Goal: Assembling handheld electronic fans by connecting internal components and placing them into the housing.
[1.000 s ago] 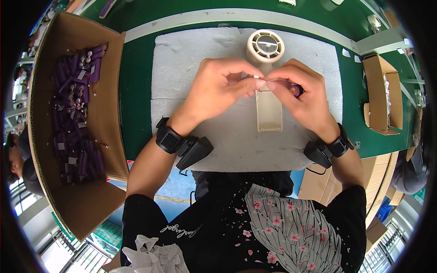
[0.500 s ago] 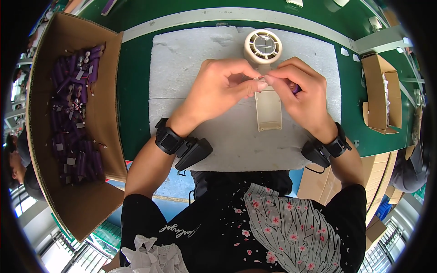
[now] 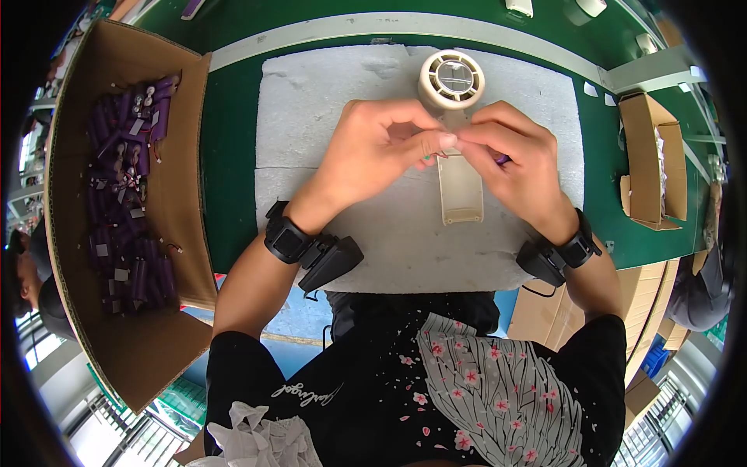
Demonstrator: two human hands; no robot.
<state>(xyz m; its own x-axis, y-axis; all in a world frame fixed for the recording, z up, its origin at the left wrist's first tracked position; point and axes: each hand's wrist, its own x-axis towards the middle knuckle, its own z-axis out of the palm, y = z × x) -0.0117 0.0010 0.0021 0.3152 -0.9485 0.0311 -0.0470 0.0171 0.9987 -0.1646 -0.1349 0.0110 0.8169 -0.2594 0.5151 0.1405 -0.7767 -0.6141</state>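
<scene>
Both hands meet over a cream handheld fan (image 3: pixel 462 194) that lies on a white foam sheet, its round slotted head (image 3: pixel 451 80) at the far end and its handle towards me. My left hand (image 3: pixel 377 144) is closed, thumb and index finger pinching at thin wires; a speck of red and one of green show below the fingertips. Its fingertips touch those of my right hand (image 3: pixel 517 148), also closed, with a purple battery (image 3: pixel 504 159) partly showing under its curled fingers. The pinched wire ends are hidden by the fingertips.
On the left stands a large open cardboard box (image 3: pixel 198 179) with many purple batteries (image 3: pixel 128 194) inside. A smaller cardboard box (image 3: pixel 642 163) is at the right. The foam sheet (image 3: pixel 311 93) lies on a green table (image 3: pixel 229 156), with a pale rail (image 3: pixel 405 27) behind it.
The fan has shifted very slightly to the right. My fingers have re-closed a little at the wires, and less of the purple battery shows. White pieces at the far edge have moved slightly.
</scene>
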